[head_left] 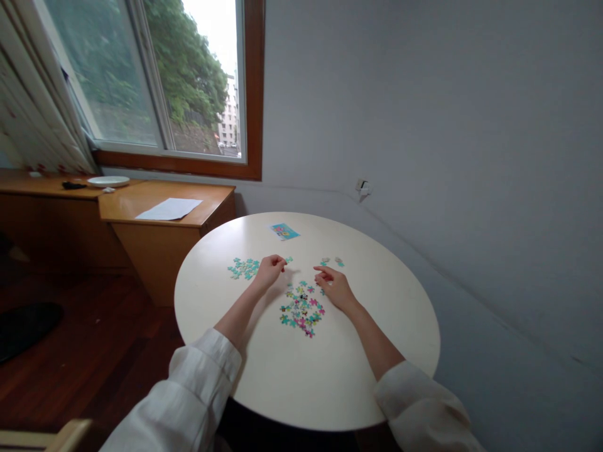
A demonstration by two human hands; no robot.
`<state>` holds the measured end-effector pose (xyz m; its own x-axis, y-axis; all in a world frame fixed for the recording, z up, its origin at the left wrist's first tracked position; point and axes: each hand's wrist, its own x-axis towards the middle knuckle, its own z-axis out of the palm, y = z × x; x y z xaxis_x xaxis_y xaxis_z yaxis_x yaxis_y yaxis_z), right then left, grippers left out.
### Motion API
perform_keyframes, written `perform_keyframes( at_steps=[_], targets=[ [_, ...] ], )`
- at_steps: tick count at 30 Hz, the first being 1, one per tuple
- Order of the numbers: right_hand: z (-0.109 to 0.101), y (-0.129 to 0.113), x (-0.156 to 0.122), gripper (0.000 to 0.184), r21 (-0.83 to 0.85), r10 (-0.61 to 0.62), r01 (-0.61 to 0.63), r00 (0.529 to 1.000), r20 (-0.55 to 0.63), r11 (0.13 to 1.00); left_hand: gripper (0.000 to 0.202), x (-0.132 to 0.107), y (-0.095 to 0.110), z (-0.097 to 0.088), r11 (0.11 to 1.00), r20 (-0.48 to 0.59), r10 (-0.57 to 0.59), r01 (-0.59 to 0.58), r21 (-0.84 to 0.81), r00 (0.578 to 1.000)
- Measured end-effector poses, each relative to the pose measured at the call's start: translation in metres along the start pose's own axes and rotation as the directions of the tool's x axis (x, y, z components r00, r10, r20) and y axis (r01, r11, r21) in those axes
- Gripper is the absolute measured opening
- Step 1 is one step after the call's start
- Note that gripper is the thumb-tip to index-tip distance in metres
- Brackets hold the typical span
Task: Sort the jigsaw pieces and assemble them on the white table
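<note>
A round cream table (306,383) carries loose jigsaw pieces. My left hand (269,270) rests on the table with its fingers pinched together near a small teal piece (288,259); what sits in the pinch is too small to name. Left of it lies a cluster of teal pieces (244,268). My right hand (333,287) lies on the table, fingers curled and pointing left, beside a heap of mixed coloured pieces (301,309). A few single pieces (332,261) lie just beyond the right hand.
A small blue picture card (284,231) lies at the table's far edge. A wooden desk (160,242) with a sheet of paper (169,208) and a white plate (108,181) stands left under the window. Grey walls close the right side.
</note>
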<state>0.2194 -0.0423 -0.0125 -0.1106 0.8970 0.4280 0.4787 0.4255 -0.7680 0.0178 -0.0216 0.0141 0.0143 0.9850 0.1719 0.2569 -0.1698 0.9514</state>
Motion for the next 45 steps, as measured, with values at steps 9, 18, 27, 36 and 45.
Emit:
perform_keyframes(
  at_steps=[9,18,27,36,45],
  targets=[
    [0.000,0.001,0.001,0.029,0.038,0.009,-0.008,1.000,-0.011,0.999,0.023,0.015,-0.010,-0.023,0.978,-0.178,0.028,0.010,0.208,0.984],
    [0.000,0.002,0.001,0.030,0.043,0.033,-0.032,0.999,-0.007,0.999,0.022,0.009,-0.011,-0.024,0.744,-0.083,-0.095,0.127,0.656,0.992],
    [0.000,0.000,0.001,0.030,0.039,0.041,-0.041,0.999,-0.002,0.998,0.023,0.008,-0.016,-0.025,0.648,-0.065,-0.107,0.119,0.752,0.992],
    [0.001,-0.001,0.001,0.030,0.038,0.042,-0.043,0.999,0.022,0.998,0.026,0.007,-0.022,-0.021,0.552,-0.086,-0.073,0.112,0.826,0.994],
    [0.001,-0.001,0.001,0.029,0.040,0.043,-0.044,0.999,0.026,0.998,0.026,0.003,-0.015,-0.021,0.508,-0.095,-0.070,0.118,0.853,0.993]
  ],
)
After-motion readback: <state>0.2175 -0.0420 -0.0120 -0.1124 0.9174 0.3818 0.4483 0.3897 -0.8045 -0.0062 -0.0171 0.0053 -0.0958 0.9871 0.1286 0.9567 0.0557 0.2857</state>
